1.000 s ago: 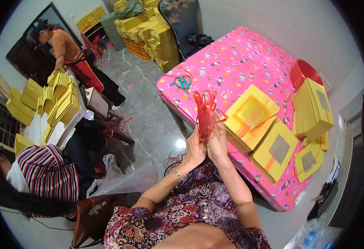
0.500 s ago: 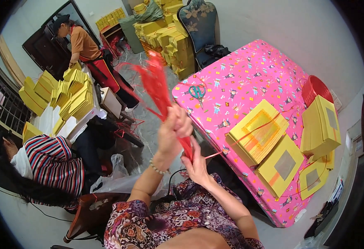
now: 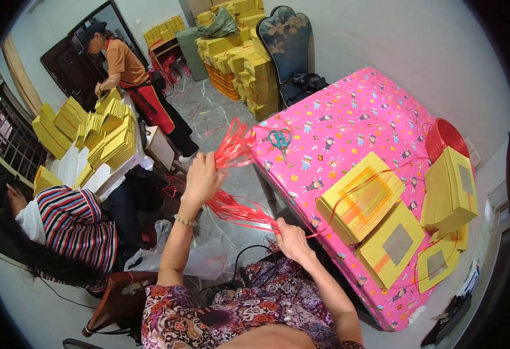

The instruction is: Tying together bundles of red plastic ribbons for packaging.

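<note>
A bundle of thin red plastic strips [image 3: 240, 210] stretches between my two hands, beside the near left side of the pink table. My left hand [image 3: 201, 181], with a beaded bracelet on its wrist, is closed round one part of it, and loose ends fan out above that hand toward the table corner. Lower and to the right, my right hand [image 3: 294, 241] grips the other end of the bundle. A single red strip runs from near my right hand over a stack of yellow paper pieces [image 3: 359, 200] on the table. Green-handled scissors [image 3: 280, 141] lie near the table's left corner.
The pink patterned table [image 3: 348, 110] also holds more yellow stacks [image 3: 449, 189] and a red roll [image 3: 445, 138]. At the left, one person [image 3: 77, 232] sits and another [image 3: 130, 70] stands by a table of yellow pieces. A chair [image 3: 287, 46] stands behind.
My hands have moved apart, the left one leftward and the right one down and right. The red bundle, earlier upright and bunched, now spans between them. The view has shifted slightly.
</note>
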`<state>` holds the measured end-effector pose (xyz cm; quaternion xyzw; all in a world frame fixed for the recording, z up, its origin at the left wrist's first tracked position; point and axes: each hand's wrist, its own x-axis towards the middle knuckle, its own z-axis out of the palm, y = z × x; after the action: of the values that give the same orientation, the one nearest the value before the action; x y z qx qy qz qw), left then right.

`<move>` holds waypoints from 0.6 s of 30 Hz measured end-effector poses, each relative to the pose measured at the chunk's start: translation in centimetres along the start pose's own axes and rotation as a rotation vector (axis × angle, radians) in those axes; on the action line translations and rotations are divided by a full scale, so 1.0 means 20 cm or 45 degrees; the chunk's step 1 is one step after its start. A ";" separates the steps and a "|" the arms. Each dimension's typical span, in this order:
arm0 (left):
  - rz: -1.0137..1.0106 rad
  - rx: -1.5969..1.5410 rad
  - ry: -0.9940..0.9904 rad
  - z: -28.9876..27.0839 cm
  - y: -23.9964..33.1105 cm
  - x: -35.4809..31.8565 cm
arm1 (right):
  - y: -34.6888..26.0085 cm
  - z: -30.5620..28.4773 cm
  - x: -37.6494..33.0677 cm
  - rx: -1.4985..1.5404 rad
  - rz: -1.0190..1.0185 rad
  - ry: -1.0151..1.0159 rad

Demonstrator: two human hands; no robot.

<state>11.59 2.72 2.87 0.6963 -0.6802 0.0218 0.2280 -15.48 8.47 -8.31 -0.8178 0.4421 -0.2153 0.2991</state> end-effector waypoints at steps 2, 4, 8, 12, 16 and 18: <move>0.371 0.066 0.173 0.03 0.07 -0.06 | -0.03 -0.05 0.02 -0.046 0.013 -0.033; 0.447 -0.169 -0.009 0.01 0.23 -0.10 | -0.08 -0.09 0.04 -0.130 -0.007 -0.081; 0.659 -0.546 -0.324 0.18 0.40 -0.22 | -0.19 -0.14 0.10 -0.023 -0.046 -0.002; 0.376 -0.498 -0.528 0.31 0.37 -0.30 | -0.19 -0.18 0.11 -0.056 -0.105 0.004; 0.586 -0.427 -0.135 0.34 0.33 -0.31 | -0.18 -0.16 0.09 -0.010 -0.090 -0.039; 0.636 -0.364 -0.067 0.31 0.28 -0.25 | -0.14 -0.17 0.09 0.089 -0.118 -0.016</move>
<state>4.05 5.43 -2.80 0.4683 -0.8326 -0.0369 0.2935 -14.88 7.14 -3.81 -0.8278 0.3941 -0.2391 0.3198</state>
